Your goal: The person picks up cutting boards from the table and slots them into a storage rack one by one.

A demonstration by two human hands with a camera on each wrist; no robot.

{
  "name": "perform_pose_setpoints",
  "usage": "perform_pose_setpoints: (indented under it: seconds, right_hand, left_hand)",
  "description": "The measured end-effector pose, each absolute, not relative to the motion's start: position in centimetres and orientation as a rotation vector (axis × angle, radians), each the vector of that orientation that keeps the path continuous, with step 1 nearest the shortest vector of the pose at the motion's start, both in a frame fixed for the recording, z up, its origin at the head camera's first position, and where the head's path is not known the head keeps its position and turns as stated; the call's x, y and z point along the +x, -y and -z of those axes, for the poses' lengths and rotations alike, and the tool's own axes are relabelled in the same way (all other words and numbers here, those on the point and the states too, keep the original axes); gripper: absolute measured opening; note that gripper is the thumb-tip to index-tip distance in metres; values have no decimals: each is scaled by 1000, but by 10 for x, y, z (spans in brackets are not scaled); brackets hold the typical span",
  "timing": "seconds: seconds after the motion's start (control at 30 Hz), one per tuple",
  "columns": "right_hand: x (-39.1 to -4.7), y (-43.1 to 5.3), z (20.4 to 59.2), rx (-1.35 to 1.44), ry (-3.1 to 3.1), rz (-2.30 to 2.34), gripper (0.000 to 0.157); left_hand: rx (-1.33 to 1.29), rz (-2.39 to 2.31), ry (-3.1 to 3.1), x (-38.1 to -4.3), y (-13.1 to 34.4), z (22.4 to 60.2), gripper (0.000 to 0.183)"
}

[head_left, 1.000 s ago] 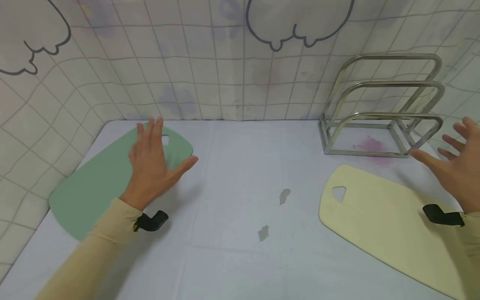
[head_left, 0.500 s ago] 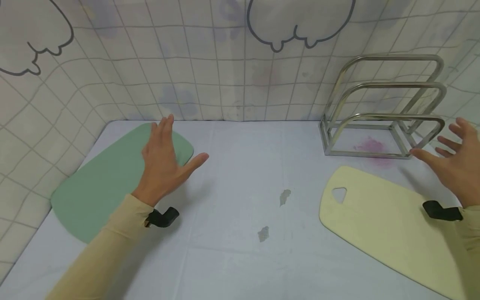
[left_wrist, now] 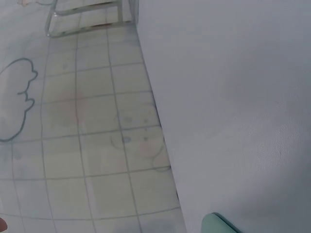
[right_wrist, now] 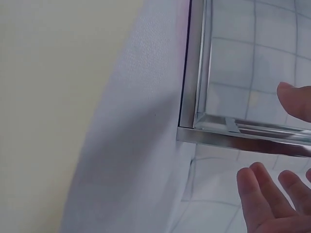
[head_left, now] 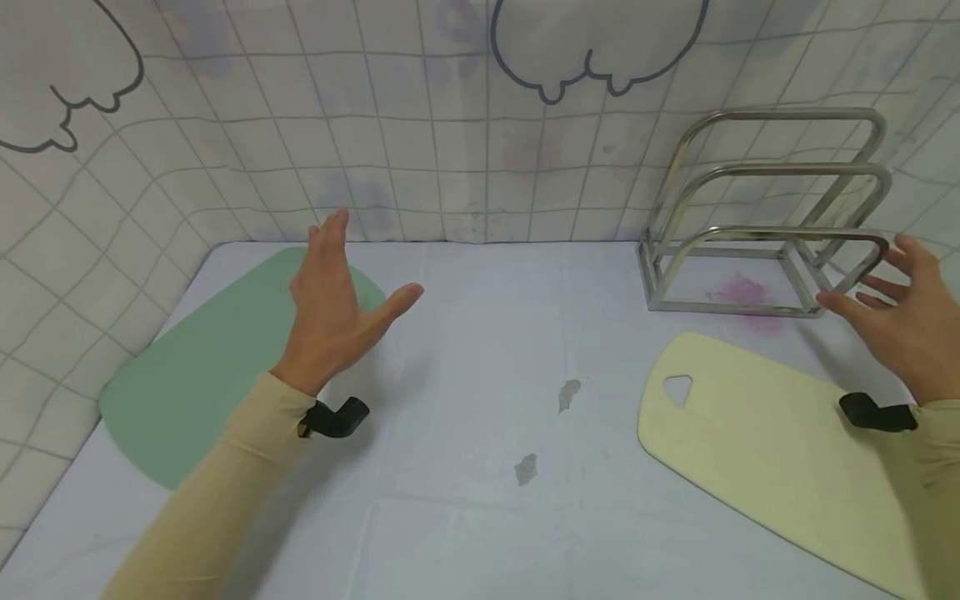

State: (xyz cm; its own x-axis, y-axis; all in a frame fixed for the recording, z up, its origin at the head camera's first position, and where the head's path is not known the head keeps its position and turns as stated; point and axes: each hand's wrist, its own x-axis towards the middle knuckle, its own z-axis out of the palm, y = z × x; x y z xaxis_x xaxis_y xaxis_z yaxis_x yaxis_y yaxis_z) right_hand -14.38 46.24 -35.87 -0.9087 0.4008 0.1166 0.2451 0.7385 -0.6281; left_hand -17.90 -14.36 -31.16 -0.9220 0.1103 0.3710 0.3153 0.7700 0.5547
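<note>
Head: the left hand [head_left: 330, 304], outstretched and free, hovers over the green board [head_left: 202, 375]; the rack [head_left: 795, 231] stands beside the right hand [head_left: 903, 321], the yellow board [head_left: 780, 454] under its wrist. Left wrist: checked wall [left_wrist: 97, 121] beyond. Right wrist: the rack's edge between loose thumb and fingers.

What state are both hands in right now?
Left hand: open, holding nothing.
Right hand: open, fingers spread beside the metal rack, not gripping it.
</note>
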Motion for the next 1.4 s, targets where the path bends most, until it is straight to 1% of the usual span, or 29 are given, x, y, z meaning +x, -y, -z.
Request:
perform_pose_setpoints:
  seconds: [0.23,0.43,0.67,0.77,0.87,0.93,1.03,1.17,1.27,1.33,1.4]
  right_hand:
    - [-150,-468,361,-499,2705,-944,95]
    - [-152,-470,364,-477,2709,-929,81]
    - [-154,-472,365,-433,2651,-1020,66]
    - [-154,-471,366,-445,2660,-995,67]
    - [-155,-471,368,-449,2670,-969,75]
    - [-156,-472,369,-433,2646,-1008,68]
    - [-158,-474,371,-387,2616,-1055,50]
    - [-160,-477,372,-334,2610,-1044,44]
    - [-162,-478,374,-337,2637,-972,46]
    - [-163,-479,375,-351,2667,-905,57]
    - [-164,-480,376,-361,2685,-867,61]
  left_hand:
    - [-360,912,2631,-183,138,312,111]
    - [-388,920,2631,-185,131,313,112]
    - [-403,907,2647,-187,122,315,113]
    - [-409,900,2654,-187,118,316,114]
    - [-423,904,2654,-188,113,318,114]
    - [-430,905,2650,-188,111,318,114]
    - [-441,907,2641,-188,107,318,114]
    - [-459,913,2639,-188,102,319,113]
    - [-478,917,2640,-189,98,321,113]
    - [-490,920,2635,-190,95,322,112]
    - [-505,922,2624,-191,93,324,112]
